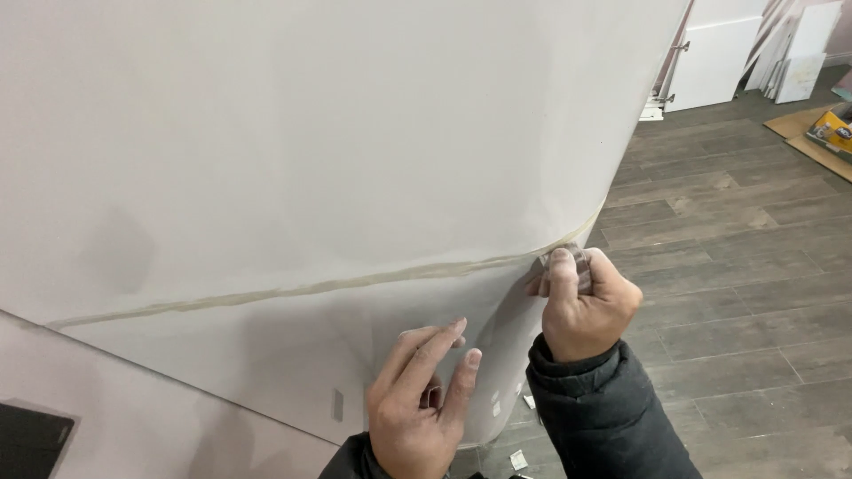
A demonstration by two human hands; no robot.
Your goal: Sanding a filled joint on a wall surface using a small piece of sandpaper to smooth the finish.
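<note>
A large white panel (293, 133) fills most of the view, with a pale strip of masking tape (311, 287) running across it from lower left up to the right edge. My right hand (581, 302) is closed at the panel's right edge, pinching the end of the tape between thumb and fingers. My left hand (422, 399) rests with spread fingers flat on the white surface below the tape line, holding nothing. Both arms wear dark sleeves.
Grey-brown wood plank floor (737, 257) lies to the right. White boards (799, 53) lean at the far back right, beside flat cardboard and a yellow box (832, 131). Small white scraps (517, 459) lie on the floor near my feet. A dark panel (31, 439) sits at lower left.
</note>
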